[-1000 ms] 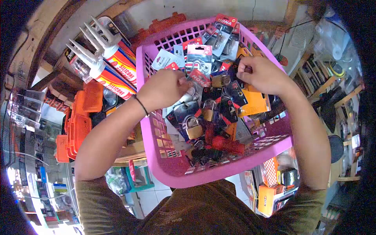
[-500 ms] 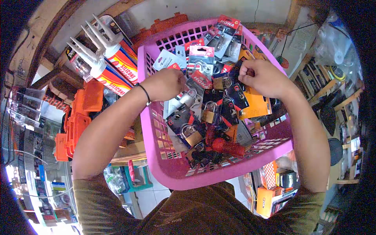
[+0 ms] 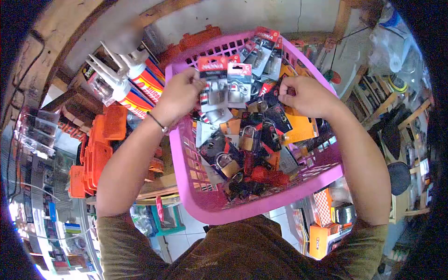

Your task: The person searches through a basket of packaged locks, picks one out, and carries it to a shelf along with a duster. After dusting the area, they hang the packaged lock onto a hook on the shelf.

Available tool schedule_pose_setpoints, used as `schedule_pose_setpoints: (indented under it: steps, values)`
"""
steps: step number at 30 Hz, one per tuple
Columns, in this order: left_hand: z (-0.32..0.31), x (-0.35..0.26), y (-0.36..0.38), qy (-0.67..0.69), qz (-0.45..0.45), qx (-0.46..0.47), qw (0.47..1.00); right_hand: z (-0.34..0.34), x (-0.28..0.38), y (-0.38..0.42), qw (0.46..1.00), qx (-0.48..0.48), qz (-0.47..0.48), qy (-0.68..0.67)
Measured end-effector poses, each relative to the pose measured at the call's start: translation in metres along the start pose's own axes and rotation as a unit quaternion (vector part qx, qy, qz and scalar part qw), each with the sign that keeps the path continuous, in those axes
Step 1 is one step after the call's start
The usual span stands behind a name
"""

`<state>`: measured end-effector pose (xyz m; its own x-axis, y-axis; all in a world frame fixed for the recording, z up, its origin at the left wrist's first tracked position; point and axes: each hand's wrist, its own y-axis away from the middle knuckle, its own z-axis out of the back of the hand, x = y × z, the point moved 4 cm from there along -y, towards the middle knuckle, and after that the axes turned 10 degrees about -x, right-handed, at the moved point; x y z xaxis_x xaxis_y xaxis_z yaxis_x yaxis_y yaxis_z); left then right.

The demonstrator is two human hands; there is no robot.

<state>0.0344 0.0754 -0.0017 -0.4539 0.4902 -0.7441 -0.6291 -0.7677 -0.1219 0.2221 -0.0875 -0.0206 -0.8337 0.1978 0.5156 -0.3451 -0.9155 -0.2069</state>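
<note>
In the head view my left hand (image 3: pixel 179 95) is closed on the edge of a carded padlock (image 3: pixel 214 91) with a red and black header, held over the basket's left side. My right hand (image 3: pixel 308 95) is over the right side, fingers curled together beside dark packaging; what they pinch, if anything, is hidden. The pink basket (image 3: pixel 205 214) holds several packaged padlocks: one on a white card (image 3: pixel 239 88) at the centre, a brass padlock (image 3: pixel 227 165) on a black card lower down, and another brass padlock (image 3: pixel 247 138). A red cylindrical item (image 3: pixel 270 176) lies near the front.
Silicone tubes (image 3: pixel 147 88) with pale nozzles stand beyond the basket on the left, above orange plastic cases (image 3: pixel 100 149). Orange boxes (image 3: pixel 322 238) sit low on the right. Shelves (image 3: pixel 368 98) and a hanging plastic bag (image 3: pixel 396 51) line the right side.
My left hand has shifted left and slightly down, and the carded padlock with the red header now hangs upright beside it. My right hand has moved slightly left and down.
</note>
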Motion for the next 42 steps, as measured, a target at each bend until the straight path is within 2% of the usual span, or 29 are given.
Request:
schedule_pose_setpoints:
  steps: [1, 3, 5, 7, 8, 9, 11, 13, 16, 17, 19, 21, 22, 23, 25, 27, 29, 31, 33, 35, 36, 37, 39, 40, 42]
  values:
    - [0.007, -0.001, 0.003, -0.002, -0.002, -0.004, 1.000, 0.000, -0.001, 0.000, 1.000, -0.002, 0.008, 0.002]
    - [0.027, -0.009, 0.019, 0.223, 0.000, -0.079, 0.972, 0.000, 0.000, 0.000, 1.000, -0.007, 0.020, 0.007]
    - [0.044, -0.013, 0.040, 0.252, -0.008, -0.114, 0.961, 0.000, 0.000, -0.001, 1.000, -0.001, -0.002, 0.030]
    - [0.051, -0.013, 0.064, 0.412, 0.042, -0.098, 0.905, 0.000, -0.001, -0.001, 0.999, 0.000, -0.003, 0.035]
    - [0.054, 0.000, 0.074, 0.467, 0.074, -0.045, 0.880, 0.000, 0.000, -0.001, 0.999, -0.006, 0.007, 0.033]
    - [0.057, -0.006, 0.092, 0.491, 0.124, -0.046, 0.861, 0.000, 0.000, -0.001, 0.999, -0.013, 0.017, 0.031]
    - [0.064, 0.018, 0.118, 0.664, 0.131, 0.085, 0.732, 0.001, -0.001, -0.001, 1.000, -0.009, 0.013, 0.027]
    - [0.069, 0.031, 0.143, 0.704, 0.041, 0.150, 0.693, 0.003, 0.001, 0.000, 1.000, -0.008, 0.012, 0.021]
    - [0.075, 0.047, 0.196, 0.738, 0.148, 0.048, 0.656, 0.013, 0.011, 0.000, 0.983, -0.057, 0.089, -0.148]
    - [0.076, 0.056, 0.212, 0.741, 0.178, 0.013, 0.647, 0.014, 0.014, 0.002, 0.983, -0.059, 0.097, -0.147]
    - [0.077, 0.062, 0.240, 0.802, 0.140, 0.063, 0.577, 0.044, 0.046, 0.022, 0.942, -0.275, 0.150, -0.121]
    - [0.076, 0.076, 0.264, 0.826, 0.132, 0.062, 0.545, 0.062, 0.072, 0.043, 0.888, -0.375, 0.249, -0.094]
    - [0.077, 0.088, 0.275, 0.836, 0.140, 0.078, 0.525, 0.070, 0.085, 0.055, 0.881, -0.399, 0.235, -0.102]
    - [0.080, 0.102, 0.287, 0.823, 0.166, 0.031, 0.543, 0.076, 0.097, 0.070, 0.872, -0.423, 0.221, -0.109]
    - [0.088, 0.106, 0.303, 0.809, 0.158, -0.008, 0.566, 0.077, 0.121, 0.105, 0.813, -0.510, 0.234, -0.154]
    - [0.098, 0.120, 0.323, 0.765, 0.136, -0.066, 0.626, 0.057, 0.133, 0.158, 0.776, -0.552, 0.100, -0.288]
    - [0.102, 0.128, 0.337, 0.762, 0.124, -0.069, 0.632, 0.010, 0.158, 0.202, 0.725, -0.516, 0.178, -0.420]
    - [0.100, 0.143, 0.352, 0.766, 0.090, -0.069, 0.632, -0.037, 0.187, 0.232, 0.809, -0.441, 0.264, -0.284]
    - [0.090, 0.174, 0.367, 0.767, 0.079, -0.050, 0.634, -0.102, 0.194, 0.247, 0.877, -0.315, 0.243, -0.270]
    - [0.071, 0.208, 0.389, 0.770, 0.088, -0.018, 0.632, -0.185, 0.180, 0.258, 0.906, -0.220, 0.157, -0.326]
    - [0.058, 0.233, 0.399, 0.776, 0.084, 0.003, 0.626, -0.230, 0.172, 0.264, 0.902, -0.185, 0.065, -0.384]
    - [0.047, 0.250, 0.414, 0.791, 0.099, 0.016, 0.604, -0.278, 0.165, 0.272, 0.889, -0.148, 0.015, -0.432]
    - [0.025, 0.298, 0.450, 0.773, 0.111, 0.013, 0.624, -0.349, 0.165, 0.288, 0.851, -0.056, -0.068, -0.517]
    - [0.020, 0.318, 0.471, 0.776, 0.118, 0.004, 0.619, -0.374, 0.171, 0.290, 0.845, -0.035, -0.131, -0.518]
    - [0.016, 0.346, 0.516, 0.789, 0.165, -0.025, 0.591, -0.400, 0.189, 0.282, 0.838, 0.019, -0.147, -0.525]
